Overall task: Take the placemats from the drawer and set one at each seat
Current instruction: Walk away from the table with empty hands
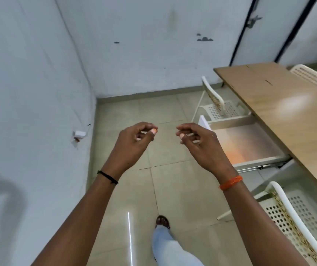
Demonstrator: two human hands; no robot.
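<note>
The long wooden table [280,104] runs along the right side of the room, its far end toward the back wall, with white perforated chairs pulled up to it: one [217,106] near the far corner on the person's side, one [297,217] by the near end, and a third [313,77] across on the opposite long edge. No placemat shows anywhere on the tabletop, so I'd judge no seat has been set yet.

Out from under the table's near long edge, between the two chairs on this side, a metal drawer [249,143] stands pulled open, its long axis running along the table edge. From here its floor looks like bare brushed metal with an orange glow on it; I cannot make out a placemat inside, though the part tucked under the tabletop is hidden.

The person stands facing the corner of the room, both arms raised over the floor tiles. The right hand [198,143] is the nearer one, just beside the drawer's open front corner, with the drawer lying to its right. The left hand [132,141] is well apart from it, further left. Both have fingers loosely curled with thumb and fingertips close, and neither holds anything. Any reach into the drawer would likely fall to the right hand, swinging rightward.
</note>
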